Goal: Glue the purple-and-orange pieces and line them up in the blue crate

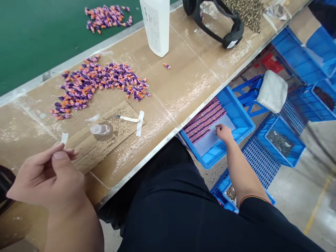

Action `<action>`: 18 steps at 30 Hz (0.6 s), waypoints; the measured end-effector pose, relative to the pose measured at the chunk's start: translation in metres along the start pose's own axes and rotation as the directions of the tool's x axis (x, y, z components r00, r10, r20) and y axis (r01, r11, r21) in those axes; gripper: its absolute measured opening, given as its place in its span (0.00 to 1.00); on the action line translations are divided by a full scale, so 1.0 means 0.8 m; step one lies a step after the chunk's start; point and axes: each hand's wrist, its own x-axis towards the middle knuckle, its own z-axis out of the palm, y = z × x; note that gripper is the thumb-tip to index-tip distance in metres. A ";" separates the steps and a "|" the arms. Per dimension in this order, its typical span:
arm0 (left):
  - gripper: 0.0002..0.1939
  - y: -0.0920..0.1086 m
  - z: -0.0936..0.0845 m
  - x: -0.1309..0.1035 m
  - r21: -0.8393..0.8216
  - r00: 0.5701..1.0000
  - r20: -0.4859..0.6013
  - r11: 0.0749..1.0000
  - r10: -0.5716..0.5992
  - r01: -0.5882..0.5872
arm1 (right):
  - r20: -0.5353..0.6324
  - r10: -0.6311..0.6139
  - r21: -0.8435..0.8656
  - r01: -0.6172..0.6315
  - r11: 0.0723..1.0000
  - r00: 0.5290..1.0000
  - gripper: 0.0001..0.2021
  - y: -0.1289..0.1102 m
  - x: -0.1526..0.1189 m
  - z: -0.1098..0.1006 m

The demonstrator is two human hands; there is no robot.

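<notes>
My left hand (52, 173) is closed above the table's near left part, thumb against the bent fingers; whatever it may pinch is hidden. My right hand (223, 133) reaches down into a blue bin (243, 120), fingertips pinched together; any piece in them is too small to make out. Rows of small purple, pink and orange pieces (202, 120) line the bin beside those fingers. On the table, a cardboard sheet (112, 147) carries a small clear container (101, 130) and a brush (128, 119) held by white tape. Behind it spreads a pile of purple-and-orange pieces (102, 82).
A white bottle (157, 29) and a black headset (223, 24) stand farther back. Another pile (107, 17) lies on the green surface. One loose piece (167, 65) sits alone. Right of the table are a blue stool (253, 91) and several blue crates (283, 138).
</notes>
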 end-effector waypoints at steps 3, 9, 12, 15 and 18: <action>0.14 -0.008 0.004 0.001 -0.044 0.999 -0.043 0.999 0.000 -0.002 | -0.001 -0.047 -0.123 0.047 0.991 0.999 0.16 0.002 0.001 0.004; 0.18 -0.014 0.004 0.006 -0.011 0.998 -0.050 1.000 0.023 -0.024 | 0.079 -0.138 -0.272 0.155 0.950 0.987 0.20 -0.001 -0.003 0.015; 0.19 -0.016 0.004 0.008 -0.025 0.995 -0.087 0.998 0.049 -0.051 | 0.091 -0.160 -0.319 0.181 0.930 0.983 0.21 -0.006 -0.006 0.017; 0.20 -0.022 0.005 0.009 -0.019 0.994 -0.097 0.999 0.044 -0.046 | 0.091 -0.169 -0.349 0.190 0.918 0.981 0.20 -0.012 -0.008 0.018; 0.20 -0.028 0.005 0.009 0.000 0.994 -0.103 0.999 0.033 -0.034 | 0.082 -0.178 -0.360 0.196 0.912 0.981 0.19 -0.019 -0.009 0.020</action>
